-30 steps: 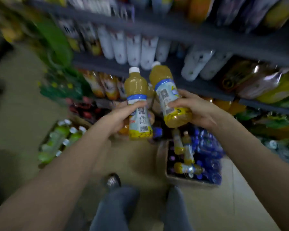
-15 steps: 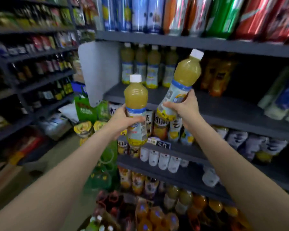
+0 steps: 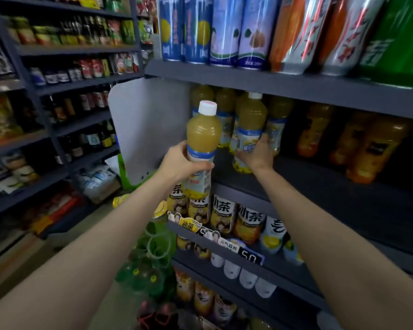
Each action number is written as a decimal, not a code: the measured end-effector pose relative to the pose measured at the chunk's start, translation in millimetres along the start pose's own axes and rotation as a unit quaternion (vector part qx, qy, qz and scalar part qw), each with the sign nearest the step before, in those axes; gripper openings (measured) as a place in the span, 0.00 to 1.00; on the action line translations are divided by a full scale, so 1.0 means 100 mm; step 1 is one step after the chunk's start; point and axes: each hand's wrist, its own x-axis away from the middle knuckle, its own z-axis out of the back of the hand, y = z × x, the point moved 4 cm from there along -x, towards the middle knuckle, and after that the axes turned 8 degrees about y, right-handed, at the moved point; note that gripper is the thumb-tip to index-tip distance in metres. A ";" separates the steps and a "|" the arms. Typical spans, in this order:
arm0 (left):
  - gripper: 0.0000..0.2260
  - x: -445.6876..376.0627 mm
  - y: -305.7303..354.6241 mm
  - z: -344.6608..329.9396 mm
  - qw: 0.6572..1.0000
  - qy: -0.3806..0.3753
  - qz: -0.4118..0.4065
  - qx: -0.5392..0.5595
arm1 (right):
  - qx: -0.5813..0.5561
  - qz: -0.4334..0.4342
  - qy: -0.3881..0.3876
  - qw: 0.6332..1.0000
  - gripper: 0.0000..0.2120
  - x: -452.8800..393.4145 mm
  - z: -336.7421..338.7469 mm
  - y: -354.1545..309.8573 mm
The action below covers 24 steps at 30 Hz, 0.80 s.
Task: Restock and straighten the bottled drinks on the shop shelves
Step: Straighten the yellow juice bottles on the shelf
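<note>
1. Left hand (image 3: 179, 163) was wrapped round the near juice bottle (image 3: 202, 148), held upright in front of the shelf (image 3: 320, 177).
2. Right hand (image 3: 256, 156) gripped a second bottle (image 3: 250, 125), already in on the shelf beside the back row (image 3: 224, 108).
3. Free slot looked far-right of the left hand's bottle, so it'd go in upright.

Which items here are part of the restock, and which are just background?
In the job:
- left hand gripping a yellow juice bottle
- right hand on a second juice bottle at the shelf
- matching row behind

Background:
- tall cans above
- orange bottles
- iced tea bottles below
</note>
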 end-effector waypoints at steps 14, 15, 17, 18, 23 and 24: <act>0.29 -0.94 -0.23 -0.58 0.991 0.078 -0.043 -0.097 | 0.061 -0.040 -0.009 0.997 0.32 -0.28 -0.17 0.18; 0.31 -0.93 -0.33 -0.60 0.988 0.062 -0.046 -0.133 | 0.068 -0.036 -0.015 0.997 0.31 -0.27 -0.18 0.19; 0.33 -0.89 -0.51 -0.61 0.981 0.048 -0.049 -0.179 | 0.085 -0.023 -0.035 0.996 0.31 -0.27 -0.19 0.22; 0.32 -0.89 -0.56 -0.60 0.980 0.054 -0.049 -0.187 | 0.091 -0.016 -0.042 0.995 0.31 -0.27 -0.18 0.22; 0.28 -1.00 -0.50 -0.69 0.970 0.085 -0.037 -0.227 | 0.117 -0.003 -0.019 0.993 0.32 -0.19 -0.19 0.13; 0.28 -1.03 -0.49 -0.71 0.966 0.091 -0.034 -0.239 | 0.121 -0.004 -0.008 0.993 0.33 -0.16 -0.21 0.12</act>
